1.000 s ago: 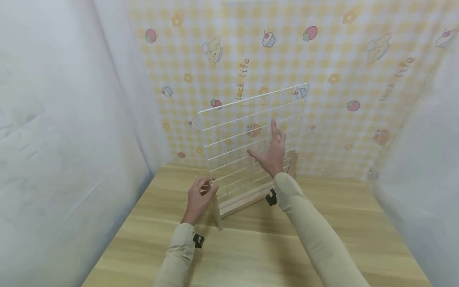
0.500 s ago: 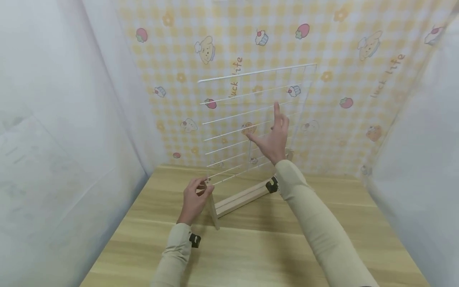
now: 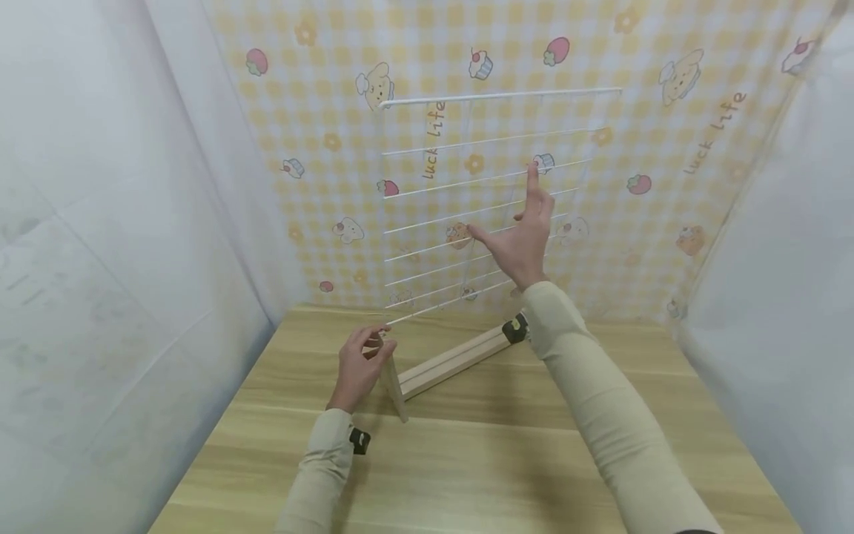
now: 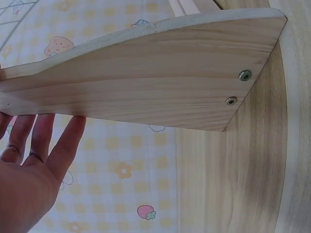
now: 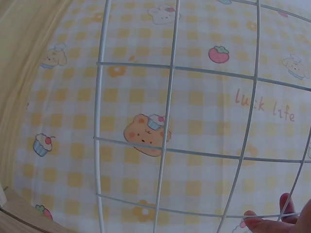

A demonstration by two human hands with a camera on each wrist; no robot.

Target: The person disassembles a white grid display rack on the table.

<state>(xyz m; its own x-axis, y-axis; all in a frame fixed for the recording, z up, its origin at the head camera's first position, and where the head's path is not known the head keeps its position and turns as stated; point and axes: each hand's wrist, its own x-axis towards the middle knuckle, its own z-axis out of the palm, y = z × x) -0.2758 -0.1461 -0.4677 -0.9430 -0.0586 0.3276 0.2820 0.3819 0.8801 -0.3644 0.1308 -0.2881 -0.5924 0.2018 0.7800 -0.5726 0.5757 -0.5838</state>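
Observation:
A white wire grid panel [image 3: 480,200] is tilted above a light wooden stand [image 3: 454,363], its lower edge raised over the stand's long rail. My right hand [image 3: 523,237] holds the grid at its right part, thumb and index finger spread apart and other fingers bent. In the right wrist view, fingertips [image 5: 262,221] show at the wires near the lower right corner. My left hand [image 3: 356,367] grips the upper end of the stand's left side board [image 3: 396,393]. The left wrist view shows its fingers [image 4: 68,145] under the board's edge. The stand's right end is hidden behind my right sleeve.
The stand rests on a wood-grain table [image 3: 467,475]. A yellow checked cloth [image 3: 600,222] with cartoon prints hangs at the back, and white sheets [image 3: 100,259] hang at the sides. Black camera mounts [image 3: 360,440] sit on both wrists.
The grid has risen off the stand and tilted, its top edge moving up and its lower edge lifting. My right hand has moved up with it. The left hand stays at the side board.

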